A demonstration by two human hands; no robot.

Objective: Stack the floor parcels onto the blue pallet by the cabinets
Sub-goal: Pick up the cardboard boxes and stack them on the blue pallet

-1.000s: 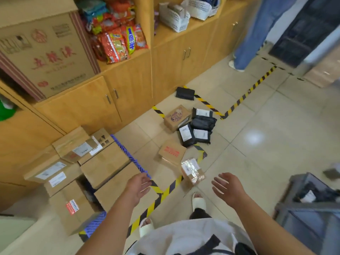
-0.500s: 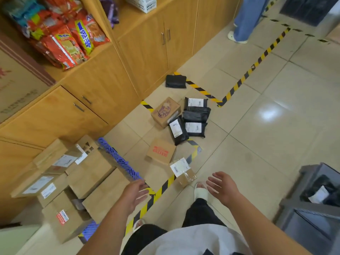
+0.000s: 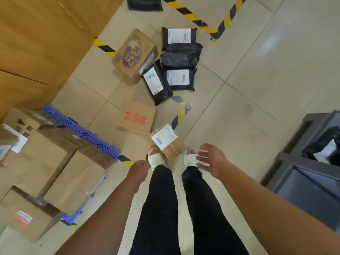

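both hands are hanging empty over the floor: the right hand (image 3: 211,161) is spreading its fingers and the left hand (image 3: 138,170) is curling loosely. the small taped parcel (image 3: 168,144) is lying just ahead, between them, touching the sandals (image 3: 156,159). the blue pallet (image 3: 81,133), bearing boxes (image 3: 77,181), is sitting to the left by the cabinets (image 3: 36,43).

1. Small brown taped cardboard parcel with white label (image 3: 168,142), lying skewed on the tiled floor (image 3: 257,89).
2. Flat cardboard box with red print (image 3: 136,117), just beyond it.
3. Cardboard box with purple print (image 3: 135,54), touching clustered, overlapping black plastic mailer bags (image 3: 179,59).
4. Blue slatted plastic pallet (image 3: 81,134), bearing plain cardboard boxes (image 3: 55,162).
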